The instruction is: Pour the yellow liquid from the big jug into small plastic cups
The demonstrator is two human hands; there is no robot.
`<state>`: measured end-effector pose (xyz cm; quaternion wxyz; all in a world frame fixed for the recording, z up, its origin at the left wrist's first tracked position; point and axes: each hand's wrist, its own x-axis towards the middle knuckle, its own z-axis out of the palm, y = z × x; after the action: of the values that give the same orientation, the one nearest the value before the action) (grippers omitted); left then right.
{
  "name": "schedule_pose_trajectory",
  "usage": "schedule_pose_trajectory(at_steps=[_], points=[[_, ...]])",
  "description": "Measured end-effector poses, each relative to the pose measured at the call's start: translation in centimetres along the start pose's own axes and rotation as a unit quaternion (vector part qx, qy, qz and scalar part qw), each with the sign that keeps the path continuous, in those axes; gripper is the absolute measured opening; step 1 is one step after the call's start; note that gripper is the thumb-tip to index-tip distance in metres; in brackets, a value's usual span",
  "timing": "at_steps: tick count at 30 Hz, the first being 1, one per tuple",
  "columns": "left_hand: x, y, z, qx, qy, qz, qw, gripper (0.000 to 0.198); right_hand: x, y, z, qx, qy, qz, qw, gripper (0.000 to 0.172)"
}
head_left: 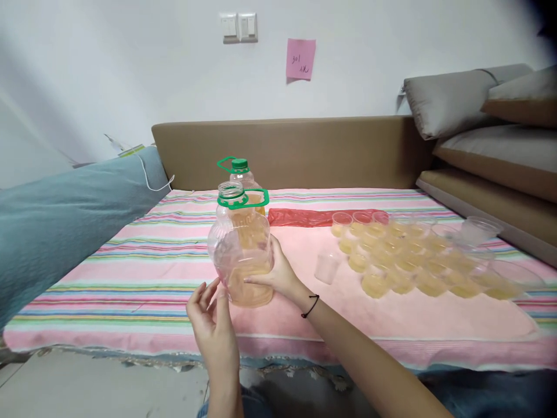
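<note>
Surface is a pink-striped cloth [108, 255] with a pale pink fabric mat [296, 313], white wall [369, 75] behind. The uncapped clear plastic jug [241, 247] is at the mat's left end, mouth up, long axis nearly vertical, green loop handle [266, 196] pointing right. Right hand's grip [278, 273] is wrapped round it; can't tell if the left hand's grip [213, 322] is pinching.

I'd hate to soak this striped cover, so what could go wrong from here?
The front bottle has no cap on, so if it tips in the right hand, its liquid could spill. The lone cup stands close to the right forearm and might get knocked over. The cups of yellowish liquid stand packed together on soft cloth, so bumping one could upset its neighbours.
</note>
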<state>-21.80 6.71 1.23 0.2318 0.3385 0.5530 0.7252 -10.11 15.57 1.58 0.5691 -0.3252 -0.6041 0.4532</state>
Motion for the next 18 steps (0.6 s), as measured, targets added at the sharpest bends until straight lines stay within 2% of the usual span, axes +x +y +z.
schedule_pose_trajectory(at_steps=[4, 9, 13, 18], points=[[0.0, 0.1, 0.0, 0.001, 0.004, 0.005, 1.0, 0.038, -0.3, -0.1, 0.2, -0.003, 0.025, -0.008, 1.0, 0.106], [-0.3, 0.2, -0.3, -0.011, -0.007, 0.053, 0.998, 0.034, -1.9, -1.3, -0.7, 0.004, 0.048, -0.04, 0.998, 0.107], [-0.5, 0.2, -0.3, -0.009, -0.038, 0.068, 0.997, 0.032, -3.8, -3.9, -3.1, -0.007, 0.078, -0.066, 0.995, 0.104], [-0.6, -0.1, 0.8, 0.009, -0.097, 0.039, 0.994, 0.036, -7.8, -8.3, -8.1, -0.041, 0.124, -0.077, 0.988, 0.1]])
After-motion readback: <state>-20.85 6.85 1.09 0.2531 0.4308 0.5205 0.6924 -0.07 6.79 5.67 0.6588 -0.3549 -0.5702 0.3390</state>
